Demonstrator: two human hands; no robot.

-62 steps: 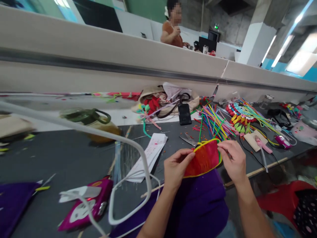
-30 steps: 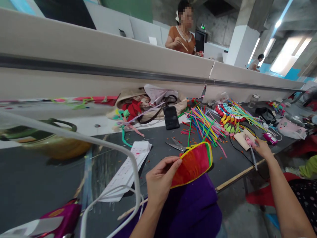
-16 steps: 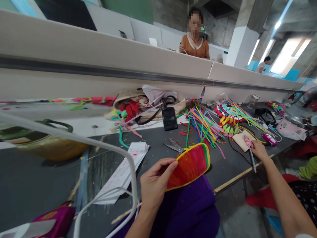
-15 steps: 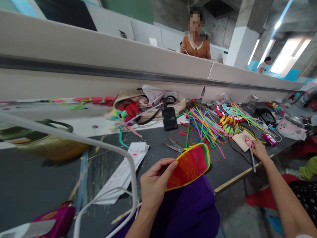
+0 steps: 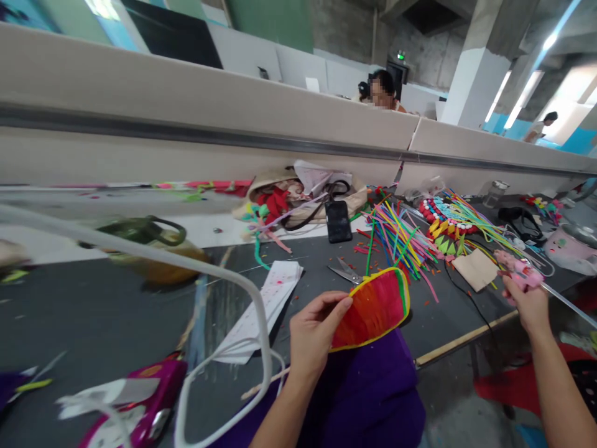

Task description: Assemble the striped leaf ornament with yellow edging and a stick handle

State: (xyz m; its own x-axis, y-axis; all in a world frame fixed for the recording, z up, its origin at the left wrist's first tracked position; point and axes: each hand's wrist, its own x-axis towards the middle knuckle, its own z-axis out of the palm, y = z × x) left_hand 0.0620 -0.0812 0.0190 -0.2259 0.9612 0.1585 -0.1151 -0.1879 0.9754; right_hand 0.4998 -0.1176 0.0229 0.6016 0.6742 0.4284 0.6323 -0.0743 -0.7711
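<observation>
My left hand (image 5: pixel 314 333) pinches the left end of a half-round piece of striped red, orange and green craftwork with a yellow rim (image 5: pixel 375 306), held just above the front edge of the dark worktable (image 5: pixel 116 311). Off the table's right corner, my right hand (image 5: pixel 527 298) is closed on a pink glue gun (image 5: pixel 515 271), lifted clear of the surface with its clear glue stick (image 5: pixel 566 305) trailing right. A tan board (image 5: pixel 476 269) lies on the table left of that hand.
Scissors (image 5: pixel 345 272), a black phone (image 5: pixel 338 221), a pile of coloured sticks (image 5: pixel 401 239), white paper strips (image 5: pixel 268 298) and a beige bag (image 5: pixel 303 196) lie on the table. A white cable (image 5: pixel 224 280) loops near left. A person sits beyond the partition (image 5: pixel 209 118).
My right hand has let go of the craft piece, reached right to the tan board, closed on the pink glue gun and lifted it off toward the right. My left hand keeps holding the piece.
</observation>
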